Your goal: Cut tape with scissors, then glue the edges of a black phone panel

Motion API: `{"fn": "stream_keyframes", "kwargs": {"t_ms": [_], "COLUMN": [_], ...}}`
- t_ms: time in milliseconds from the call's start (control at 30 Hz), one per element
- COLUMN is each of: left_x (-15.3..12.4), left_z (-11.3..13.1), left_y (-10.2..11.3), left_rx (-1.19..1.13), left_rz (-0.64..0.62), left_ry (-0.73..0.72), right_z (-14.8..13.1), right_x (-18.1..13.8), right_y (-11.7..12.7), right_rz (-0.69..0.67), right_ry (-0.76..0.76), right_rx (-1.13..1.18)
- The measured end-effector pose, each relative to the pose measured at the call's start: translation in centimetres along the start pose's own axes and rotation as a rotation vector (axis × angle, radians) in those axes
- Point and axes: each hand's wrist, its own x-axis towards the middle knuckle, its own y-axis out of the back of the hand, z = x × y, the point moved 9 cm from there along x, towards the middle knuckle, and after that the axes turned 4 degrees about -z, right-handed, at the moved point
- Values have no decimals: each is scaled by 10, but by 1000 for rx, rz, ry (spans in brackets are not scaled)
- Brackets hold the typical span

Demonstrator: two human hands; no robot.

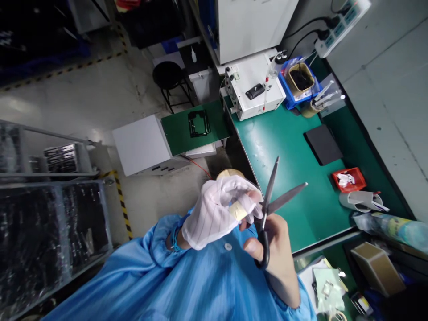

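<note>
Black-handled scissors (pixel 265 208) in right hand (pixel 280 248)

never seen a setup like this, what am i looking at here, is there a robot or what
No robot shows here, just a person's two hands, seen from one camera worn on the head, looking forward and down. The left hand wears a white glove, with a pale yellow patch by its fingers. The bare right hand holds scissors, blades apart. On the green table are a white box, a blue tray, a flat black thing and a red tray.
</note>
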Motion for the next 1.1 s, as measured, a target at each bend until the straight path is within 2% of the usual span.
{"fn": "stream_keyframes", "kwargs": {"t_ms": [200, 467, 667, 833, 1100], "left_x": [-4, -4, -4, -5, -3], "left_z": [-8, 6, 14, 12, 13], "left_y": [-5, -9, -10, -10, -11], "left_rx": [76, 107, 137, 92, 91], "left_rz": [-17, -7, 1, 2, -9], "left_ry": [33, -55, -198, -214, -255], "right_z": [-8, -16, -17, -14, -16], "right_x": [1, 1, 1, 0, 4], "right_y": [-6, -2, -1, 2, -3], "right_rz": [3, 45, 69, 111, 70], "right_ry": [-6, -29, -23, -53, -74], "right_rx": [39, 41, 9, -23, 18]}}
